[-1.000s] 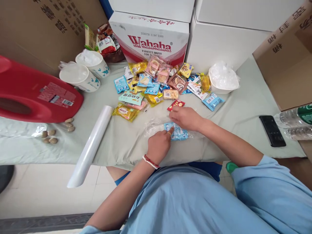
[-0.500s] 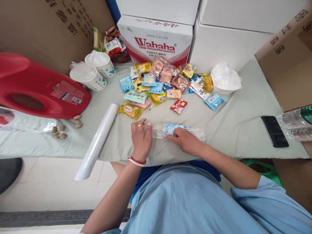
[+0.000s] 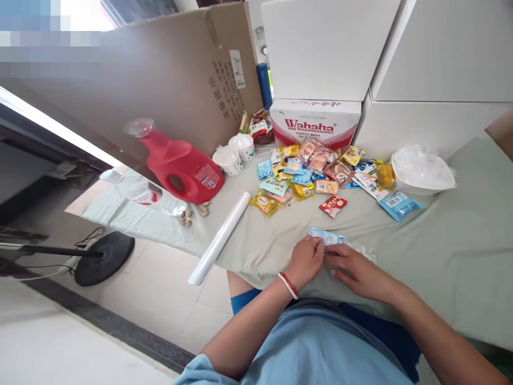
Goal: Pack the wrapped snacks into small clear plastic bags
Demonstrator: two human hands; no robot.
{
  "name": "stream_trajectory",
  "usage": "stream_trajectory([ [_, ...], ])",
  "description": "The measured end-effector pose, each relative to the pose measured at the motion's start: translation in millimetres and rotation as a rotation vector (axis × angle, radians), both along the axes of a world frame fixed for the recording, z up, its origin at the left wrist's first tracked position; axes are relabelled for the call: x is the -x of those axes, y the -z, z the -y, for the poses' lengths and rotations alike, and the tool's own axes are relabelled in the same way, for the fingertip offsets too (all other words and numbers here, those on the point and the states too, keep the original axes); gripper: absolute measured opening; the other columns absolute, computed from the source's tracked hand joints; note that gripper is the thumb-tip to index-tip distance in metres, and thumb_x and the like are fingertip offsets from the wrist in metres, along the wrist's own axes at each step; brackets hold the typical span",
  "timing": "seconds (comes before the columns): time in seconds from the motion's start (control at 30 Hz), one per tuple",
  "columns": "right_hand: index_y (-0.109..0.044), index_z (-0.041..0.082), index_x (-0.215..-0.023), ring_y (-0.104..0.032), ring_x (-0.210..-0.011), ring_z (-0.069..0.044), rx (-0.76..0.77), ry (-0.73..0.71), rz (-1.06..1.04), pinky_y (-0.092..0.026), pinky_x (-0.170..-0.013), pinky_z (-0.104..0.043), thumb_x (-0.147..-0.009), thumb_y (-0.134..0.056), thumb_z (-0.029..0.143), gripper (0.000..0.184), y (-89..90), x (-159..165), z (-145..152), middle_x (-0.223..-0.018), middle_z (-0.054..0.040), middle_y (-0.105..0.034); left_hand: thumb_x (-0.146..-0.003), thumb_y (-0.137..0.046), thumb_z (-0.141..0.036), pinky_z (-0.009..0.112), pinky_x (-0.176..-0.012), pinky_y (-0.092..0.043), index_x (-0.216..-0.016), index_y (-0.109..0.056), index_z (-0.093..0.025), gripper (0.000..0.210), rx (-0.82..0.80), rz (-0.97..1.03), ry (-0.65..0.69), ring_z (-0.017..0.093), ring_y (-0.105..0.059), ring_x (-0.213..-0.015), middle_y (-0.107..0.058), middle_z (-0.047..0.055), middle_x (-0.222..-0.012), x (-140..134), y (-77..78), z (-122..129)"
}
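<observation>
On the counter (image 3: 452,256) just in front of me lies one light-blue packet (image 3: 326,235), with clear film (image 3: 366,252) at its right end. I seem to be working that wrap; the next move, I judge, calls for steadying the packet. My left hand (image 3: 306,260) curls its fingers at the near edge, whether gripping I cannot tell; my right hand's (image 3: 358,274) are loosely parted. Around: one red packet (image 3: 333,206), one white roll (image 3: 220,238), two paper cups (image 3: 234,167), one red jug (image 3: 192,166).

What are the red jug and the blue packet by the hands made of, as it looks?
The red jug looks like smooth plastic: soft sheen, moulded handle hole. The blue packet, flat and printed, is probably thin film; its finish is unclear.
</observation>
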State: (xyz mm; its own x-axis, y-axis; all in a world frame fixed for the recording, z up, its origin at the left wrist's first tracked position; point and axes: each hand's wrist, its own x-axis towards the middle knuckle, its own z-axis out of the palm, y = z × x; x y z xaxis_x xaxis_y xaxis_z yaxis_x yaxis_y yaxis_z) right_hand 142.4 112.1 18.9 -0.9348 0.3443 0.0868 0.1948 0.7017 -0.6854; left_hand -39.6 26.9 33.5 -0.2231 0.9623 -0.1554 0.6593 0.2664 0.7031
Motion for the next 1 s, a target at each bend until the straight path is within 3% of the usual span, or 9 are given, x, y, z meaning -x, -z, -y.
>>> stream_trajectory([
  [0.13, -0.071, 0.021, -0.128, -0.061, -0.116, -0.032, -0.225, 0.553, -0.013, -0.051, -0.102, -0.05, -0.099, -0.059, 0.04, 0.036, 7.7, -29.9, -19.2, -0.125, -0.016, -0.067, -0.102, -0.043, -0.019, 0.032, -0.086, -0.053, -0.115, -0.07, -0.021, 0.03, 0.029, -0.119, 0.068, 0.022, -0.068, -0.098, -0.07, 0.009, -0.111, -1.3, 0.7, 1.7],
  [0.2, -0.073, 0.018, -0.117, -0.053, -0.125, -0.039, -0.349, 0.695, 0.09, -0.047, -0.106, -0.057, -0.091, -0.067, 0.04, 0.035, 13.2, -39.4, -19.8, -0.133, -0.0204, -0.062, -0.105, -0.042, -0.026, 0.033, -0.079, -0.054, -0.122, -0.067, -0.023, 0.03, 0.098, -0.275, 0.101, 0.023, -0.069, -0.096, -0.067, 0.01, -0.116, -4.6, -0.2, 3.8],
  [0.3, -0.072, 0.019, -0.093, -0.054, -0.125, -0.036, -0.296, 0.702, 0.16, -0.047, -0.104, -0.051, -0.091, -0.063, 0.03, 0.014, 9.6, -42.6, -11.8, -0.132, -0.0178, -0.063, -0.107, -0.039, -0.028, 0.033, -0.067, -0.053, -0.134, -0.06, -0.027, 0.034, 0.188, -0.483, 0.13, 0.025, -0.071, -0.089, -0.065, 0.011, -0.12, -13.4, 1.5, 3.5],
  [0.5, -0.063, 0.022, -0.094, -0.061, -0.073, -0.018, 0.092, 0.691, 0.119, -0.043, -0.07, -0.028, -0.101, -0.054, 0.035, 0.017, -16.9, 17.0, -1.7, -0.08, -0.0007, -0.068, -0.105, -0.035, -0.016, 0.034, -0.069, -0.054, -0.138, -0.059, -0.019, 0.041, 0.169, -0.526, 0.224, 0.027, -0.074, -0.096, -0.07, 0.015, -0.116, -26.7, 7.3, 3.9],
  [0.63, -0.062, 0.02, -0.094, -0.063, -0.088, -0.021, 0.04, 0.562, 0.187, -0.044, -0.08, -0.031, -0.102, -0.046, 0.019, 0.018, -3.4, 59.1, -4.6, -0.094, -0.0068, -0.071, -0.102, -0.05, -0.022, 0.031, -0.075, -0.054, -0.145, -0.055, -0.017, 0.044, 0.083, -0.349, 0.21, 0.023, -0.073, -0.093, -0.074, 0.01, -0.111, -6.5, 9.2, 16.9],
  [0.77, -0.062, 0.018, -0.106, -0.061, -0.095, -0.024, -0.023, 0.519, 0.12, -0.048, -0.085, -0.034, -0.104, -0.041, 0.021, 0.021, 14.6, 60.7, -2.7, -0.104, -0.0117, -0.068, -0.103, -0.049, -0.031, 0.033, -0.077, -0.054, -0.139, -0.062, -0.018, 0.04, -0.043, -0.286, -0.149, 0.022, -0.07, -0.085, -0.071, 0.008, -0.102, 23.5, 18.9, 19.7],
  [0.83, -0.062, 0.017, -0.11, -0.061, -0.099, -0.025, 0.002, 0.532, 0.072, -0.049, -0.09, -0.037, -0.103, -0.04, 0.021, 0.023, 16.8, 56.3, 1.3, -0.108, -0.0138, -0.067, -0.101, -0.055, -0.038, 0.04, -0.085, -0.055, -0.126, -0.07, -0.016, 0.037, -0.099, -0.383, -0.181, 0.028, -0.067, -0.097, -0.069, 0.012, -0.106, 29.6, 24.5, 11.9],
  [0.93, -0.062, 0.019, -0.11, -0.063, -0.102, -0.025, 0.166, 0.614, -0.021, -0.051, -0.096, -0.041, -0.102, -0.044, 0.027, 0.021, 10.4, 49.6, 10.4, -0.109, -0.0135, -0.068, -0.096, -0.064, -0.034, 0.047, -0.093, -0.055, -0.115, -0.072, -0.016, 0.027, -0.243, -0.406, -0.113, 0.031, -0.062, -0.103, -0.067, 0.013, -0.105, 21.9, 26.6, 0.0],
  [1.0, -0.06, 0.021, -0.111, -0.066, -0.094, -0.023, 0.439, 0.691, -0.123, -0.055, -0.091, -0.041, -0.103, -0.048, 0.041, 0.025, 1.5, 41.4, 17.9, -0.106, -0.0099, -0.069, -0.096, -0.062, -0.029, 0.047, -0.092, -0.056, -0.113, -0.071, -0.018, 0.022, -0.373, -0.384, -0.112, 0.03, -0.062, -0.103, -0.066, 0.014, -0.108, 7.5, 22.7, -1.3],
])
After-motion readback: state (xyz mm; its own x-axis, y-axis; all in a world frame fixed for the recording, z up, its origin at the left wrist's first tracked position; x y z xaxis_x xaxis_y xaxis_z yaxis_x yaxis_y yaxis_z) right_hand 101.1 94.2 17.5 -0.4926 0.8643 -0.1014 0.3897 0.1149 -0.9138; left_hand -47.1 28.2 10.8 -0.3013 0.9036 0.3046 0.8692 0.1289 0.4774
